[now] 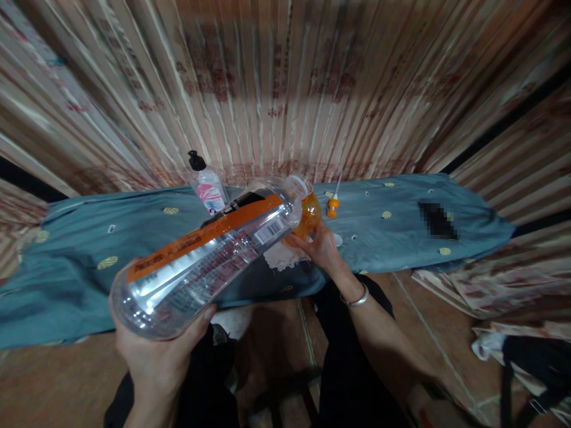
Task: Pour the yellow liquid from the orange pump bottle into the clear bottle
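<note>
My left hand [165, 351] is wrapped round the base of a large clear plastic bottle [200, 267] with an orange label. The bottle is tilted, its neck toward the right and away from me. My right hand [323, 246] grips a smaller orange-tinted bottle [309, 215], close against the large bottle's neck; whether the two mouths touch is hard to make out. An orange pump top [332, 205] with a thin tube lies just beyond my right hand. Below the bottles lies a crumpled white tissue [283, 257].
A clear pump bottle [207, 187] with a black top and pink label stands at the back left. A blurred dark object [438, 220] lies on the right of the teal cloth [388, 241]. Pleated curtains [276, 89] hang behind, and a black bag [535, 368] is at lower right.
</note>
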Action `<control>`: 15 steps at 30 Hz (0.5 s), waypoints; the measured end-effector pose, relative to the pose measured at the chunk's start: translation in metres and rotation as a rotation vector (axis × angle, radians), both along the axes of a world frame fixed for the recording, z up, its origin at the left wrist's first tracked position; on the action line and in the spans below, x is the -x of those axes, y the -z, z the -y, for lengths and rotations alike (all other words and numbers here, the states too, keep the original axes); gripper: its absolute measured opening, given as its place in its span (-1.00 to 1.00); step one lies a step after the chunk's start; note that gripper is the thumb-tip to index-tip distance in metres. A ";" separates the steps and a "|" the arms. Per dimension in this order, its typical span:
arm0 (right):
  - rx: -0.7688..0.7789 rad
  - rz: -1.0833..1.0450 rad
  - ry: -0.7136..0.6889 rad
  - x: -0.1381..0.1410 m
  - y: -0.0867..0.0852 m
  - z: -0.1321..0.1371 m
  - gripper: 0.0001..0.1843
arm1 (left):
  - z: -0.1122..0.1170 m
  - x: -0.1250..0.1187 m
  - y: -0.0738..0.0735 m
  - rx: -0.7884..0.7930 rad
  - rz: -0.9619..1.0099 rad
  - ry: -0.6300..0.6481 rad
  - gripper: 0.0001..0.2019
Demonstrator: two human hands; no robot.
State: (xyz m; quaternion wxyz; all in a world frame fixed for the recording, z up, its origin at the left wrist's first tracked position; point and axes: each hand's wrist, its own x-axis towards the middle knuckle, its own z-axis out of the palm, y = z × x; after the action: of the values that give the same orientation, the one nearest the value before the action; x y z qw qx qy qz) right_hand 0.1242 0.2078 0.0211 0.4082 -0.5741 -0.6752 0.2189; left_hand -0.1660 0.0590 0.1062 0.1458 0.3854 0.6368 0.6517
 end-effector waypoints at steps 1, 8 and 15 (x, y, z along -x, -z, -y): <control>0.001 0.002 0.004 0.000 0.000 0.000 -0.10 | 0.000 0.000 -0.001 0.007 0.007 -0.008 -0.01; -0.031 0.023 0.011 -0.001 0.002 -0.002 -0.06 | -0.001 0.000 0.001 -0.019 0.064 0.024 0.21; -0.017 0.011 0.001 -0.001 0.002 -0.001 -0.05 | 0.001 0.005 0.007 -0.006 0.025 0.014 0.24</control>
State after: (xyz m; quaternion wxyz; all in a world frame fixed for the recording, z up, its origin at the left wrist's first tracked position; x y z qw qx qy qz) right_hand 0.1256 0.2091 0.0192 0.4095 -0.5722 -0.6789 0.2098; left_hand -0.1707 0.0578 0.0993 0.1571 0.3820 0.6301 0.6576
